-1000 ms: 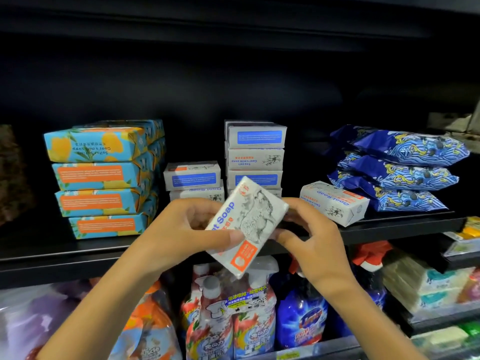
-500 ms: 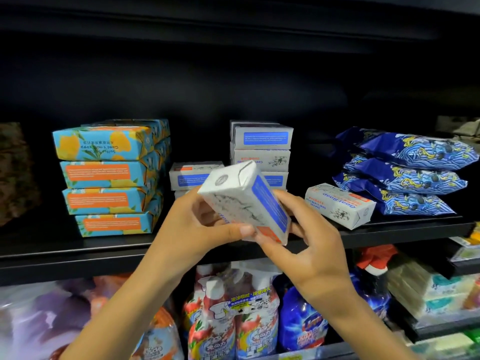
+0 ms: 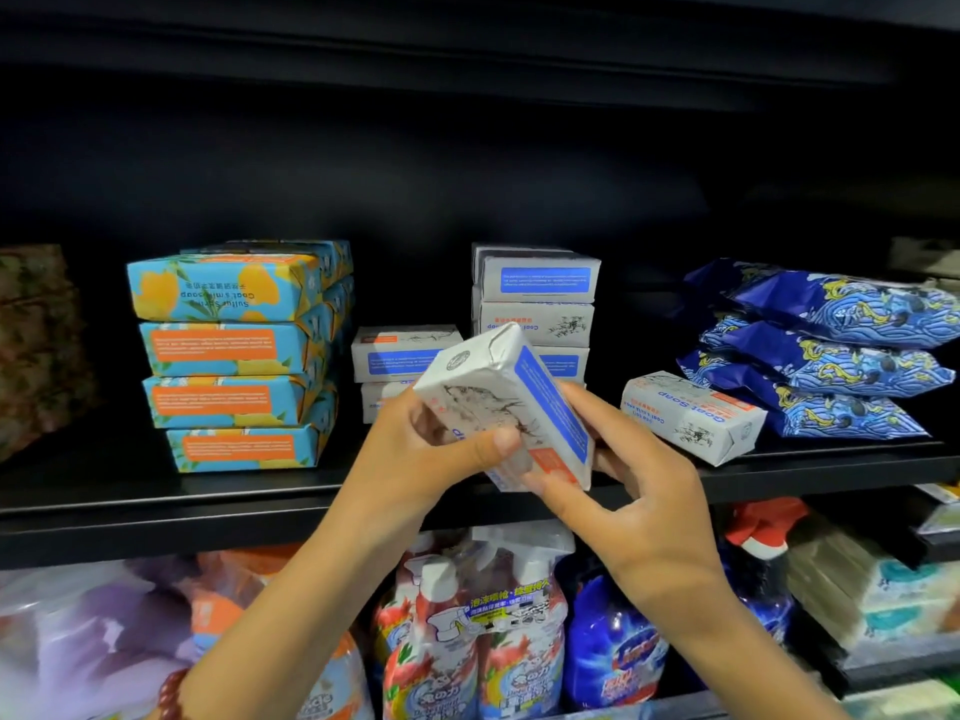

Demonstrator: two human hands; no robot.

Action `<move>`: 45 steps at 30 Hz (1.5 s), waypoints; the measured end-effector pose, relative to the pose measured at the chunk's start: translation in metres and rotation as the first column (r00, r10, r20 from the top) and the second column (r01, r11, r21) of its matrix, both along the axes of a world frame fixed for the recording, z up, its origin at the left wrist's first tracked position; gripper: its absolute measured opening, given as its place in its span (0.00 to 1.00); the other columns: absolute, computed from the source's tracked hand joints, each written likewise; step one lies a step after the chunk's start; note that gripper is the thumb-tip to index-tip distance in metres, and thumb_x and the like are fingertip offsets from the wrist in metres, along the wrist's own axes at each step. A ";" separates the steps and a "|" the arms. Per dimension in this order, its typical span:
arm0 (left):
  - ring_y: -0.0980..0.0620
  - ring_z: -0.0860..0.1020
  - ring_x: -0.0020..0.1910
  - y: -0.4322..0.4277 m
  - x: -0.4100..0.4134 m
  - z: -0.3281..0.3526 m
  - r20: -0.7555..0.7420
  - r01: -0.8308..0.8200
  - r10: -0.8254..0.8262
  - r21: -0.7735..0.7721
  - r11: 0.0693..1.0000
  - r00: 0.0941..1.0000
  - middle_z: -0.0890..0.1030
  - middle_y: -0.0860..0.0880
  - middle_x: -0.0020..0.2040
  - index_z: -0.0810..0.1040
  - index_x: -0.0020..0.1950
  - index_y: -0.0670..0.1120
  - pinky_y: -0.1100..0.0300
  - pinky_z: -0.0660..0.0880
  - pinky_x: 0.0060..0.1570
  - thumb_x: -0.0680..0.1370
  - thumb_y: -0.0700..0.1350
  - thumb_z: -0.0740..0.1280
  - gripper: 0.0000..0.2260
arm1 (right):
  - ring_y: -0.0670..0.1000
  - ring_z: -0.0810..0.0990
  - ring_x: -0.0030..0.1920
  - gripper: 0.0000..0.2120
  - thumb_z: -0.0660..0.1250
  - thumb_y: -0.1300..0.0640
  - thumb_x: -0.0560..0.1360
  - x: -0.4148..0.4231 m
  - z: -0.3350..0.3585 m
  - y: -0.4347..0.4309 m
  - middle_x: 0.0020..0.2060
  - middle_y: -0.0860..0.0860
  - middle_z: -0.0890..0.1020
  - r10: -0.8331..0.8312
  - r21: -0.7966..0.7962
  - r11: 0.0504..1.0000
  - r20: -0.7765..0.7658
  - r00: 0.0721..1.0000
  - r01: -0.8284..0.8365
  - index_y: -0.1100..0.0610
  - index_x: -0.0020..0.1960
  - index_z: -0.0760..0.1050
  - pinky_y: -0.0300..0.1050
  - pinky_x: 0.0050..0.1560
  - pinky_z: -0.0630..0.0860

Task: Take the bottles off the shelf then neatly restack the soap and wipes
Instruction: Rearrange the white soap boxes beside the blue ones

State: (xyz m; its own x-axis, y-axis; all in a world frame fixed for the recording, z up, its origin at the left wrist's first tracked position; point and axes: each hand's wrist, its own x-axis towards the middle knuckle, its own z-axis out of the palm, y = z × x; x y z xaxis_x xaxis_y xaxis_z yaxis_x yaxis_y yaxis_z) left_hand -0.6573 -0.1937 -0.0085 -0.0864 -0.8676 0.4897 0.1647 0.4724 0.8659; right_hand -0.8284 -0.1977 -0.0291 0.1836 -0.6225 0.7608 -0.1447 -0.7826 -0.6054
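Gripping a soap box [image 3: 498, 402], hands [image 3: 431, 459] [image 3: 639, 517] half-hide the stack [image 3: 400, 350] behind.

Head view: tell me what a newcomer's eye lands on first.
The white soap box stands out first, tilted at centre frame and gripped by the left hand and right hand in front of the shelf. Next come the bright blue-and-orange soap stack at shelf left and the dark blue wipes packs piled at right.

Both my forearms reach up, my left hand [image 3: 434, 457] and right hand [image 3: 644, 517] close together, fingers curled round one soap box [image 3: 501, 389].
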 end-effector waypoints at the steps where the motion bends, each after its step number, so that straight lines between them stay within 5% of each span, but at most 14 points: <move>1: 0.42 0.82 0.52 -0.001 -0.001 0.000 -0.001 0.011 -0.011 0.011 1.000 1.000 0.83 0.41 0.51 0.79 0.54 0.42 0.54 0.78 0.48 0.60 0.57 0.80 0.30 | 0.42 0.77 0.58 0.26 0.73 0.57 0.69 -0.001 0.001 0.000 0.57 0.39 0.79 0.013 0.012 1.000 -0.012 1.000 -0.013 0.44 0.64 0.72 0.32 0.53 0.74; 5: 0.43 0.83 0.51 -0.001 -0.003 0.000 -0.012 0.024 -0.024 0.071 0.997 1.000 0.84 0.42 0.52 0.80 0.54 0.41 0.57 0.79 0.46 0.59 0.56 0.80 0.30 | 0.44 0.79 0.56 0.20 0.70 0.42 0.69 -0.014 0.014 0.001 0.54 0.39 0.80 0.049 0.025 0.999 -0.056 0.997 -0.047 0.43 0.59 0.75 0.33 0.52 0.74; 9: 0.49 0.84 0.46 -0.002 -0.004 0.003 -0.041 -0.022 0.029 0.158 0.987 0.999 0.85 0.46 0.47 0.84 0.45 0.47 0.60 0.79 0.40 0.62 0.48 0.79 0.14 | 0.41 0.79 0.54 0.17 0.69 0.43 0.68 -0.054 0.035 -0.017 0.51 0.40 0.82 -0.340 0.012 0.940 -0.043 0.939 0.341 0.47 0.55 0.78 0.33 0.55 0.72; 11: 0.51 0.84 0.43 -0.003 -0.007 0.006 -0.029 -0.047 0.053 0.188 0.981 0.998 0.86 0.48 0.44 0.83 0.43 0.47 0.61 0.79 0.38 0.64 0.49 0.77 0.11 | 0.47 0.78 0.56 0.20 0.71 0.46 0.70 -0.076 0.044 -0.032 0.55 0.45 0.80 -0.557 -0.013 0.818 -0.264 0.788 0.574 0.53 0.59 0.77 0.41 0.58 0.72; 14: 0.53 0.84 0.40 -0.003 -0.013 0.011 -0.008 -0.066 0.069 0.193 0.979 0.998 0.86 0.49 0.41 0.81 0.45 0.46 0.63 0.79 0.37 0.64 0.49 0.69 0.13 | 0.55 0.76 0.56 0.25 0.66 0.40 0.71 -0.091 0.048 -0.052 0.56 0.54 0.78 -0.530 -0.012 0.647 -0.727 0.437 0.763 0.57 0.59 0.75 0.50 0.53 0.72; 17: 0.53 0.84 0.39 -0.005 -0.016 0.011 0.020 -0.065 0.063 0.178 0.982 0.998 0.86 0.49 0.40 0.80 0.45 0.46 0.64 0.79 0.35 0.64 0.48 0.69 0.12 | 0.55 0.73 0.45 0.21 0.65 0.38 0.69 -0.088 0.044 -0.058 0.49 0.55 0.78 -0.484 -0.065 0.593 -0.825 0.291 0.803 0.56 0.49 0.73 0.47 0.40 0.67; 22: 0.50 0.84 0.42 -0.009 -0.013 0.007 0.053 -0.056 0.047 0.170 0.984 0.997 0.86 0.47 0.43 0.80 0.47 0.45 0.62 0.79 0.37 0.67 0.46 0.77 0.12 | 0.54 0.74 0.52 0.24 0.71 0.46 0.69 -0.084 0.049 -0.055 0.54 0.55 0.77 -0.391 0.108 0.680 -0.784 0.483 0.725 0.60 0.59 0.73 0.47 0.49 0.71; 25: 0.49 0.84 0.42 -0.010 -0.010 0.005 0.071 -0.036 0.025 0.161 0.986 0.997 0.86 0.46 0.44 0.81 0.47 0.45 0.63 0.78 0.36 0.64 0.47 0.75 0.14 | 0.51 0.77 0.41 0.22 0.69 0.42 0.70 -0.086 0.063 -0.051 0.41 0.53 0.80 -0.273 0.279 0.693 -0.752 0.600 0.665 0.61 0.48 0.77 0.44 0.39 0.69; 28: 0.48 0.84 0.43 -0.010 -0.009 0.004 0.095 -0.025 0.012 0.136 0.990 0.995 0.86 0.47 0.45 0.82 0.47 0.47 0.63 0.78 0.38 0.60 0.54 0.74 0.19 | 0.49 0.71 0.32 0.22 0.69 0.41 0.70 -0.086 0.070 -0.053 0.31 0.50 0.74 -0.236 0.313 0.674 -0.767 0.597 0.669 0.61 0.38 0.72 0.44 0.35 0.63; 34: 0.49 0.84 0.43 -0.008 -0.006 0.003 0.114 0.011 -0.023 0.105 0.994 0.993 0.86 0.47 0.45 0.84 0.43 0.52 0.64 0.78 0.38 0.61 0.55 0.73 0.13 | 0.47 0.71 0.37 0.23 0.76 0.45 0.63 -0.072 0.070 -0.049 0.39 0.49 0.74 -0.309 0.243 0.699 -0.746 0.590 0.673 0.55 0.44 0.66 0.43 0.34 0.64; 40: 0.50 0.85 0.42 -0.009 -0.006 0.001 0.125 0.006 -0.018 0.096 0.995 0.992 0.86 0.49 0.44 0.84 0.43 0.53 0.64 0.78 0.38 0.62 0.53 0.76 0.12 | 0.44 0.76 0.35 0.17 0.78 0.49 0.63 -0.066 0.059 -0.037 0.38 0.48 0.78 -0.409 0.167 0.727 -0.674 0.615 0.666 0.54 0.46 0.77 0.39 0.32 0.68; 45: 0.49 0.84 0.41 -0.004 -0.011 0.005 0.113 0.024 -0.036 0.101 0.995 0.993 0.86 0.48 0.42 0.83 0.46 0.47 0.62 0.79 0.37 0.64 0.48 0.76 0.13 | 0.40 0.74 0.28 0.12 0.77 0.53 0.65 -0.070 0.039 0.000 0.31 0.46 0.78 -0.492 0.347 0.733 -0.323 0.809 0.585 0.57 0.43 0.77 0.30 0.26 0.65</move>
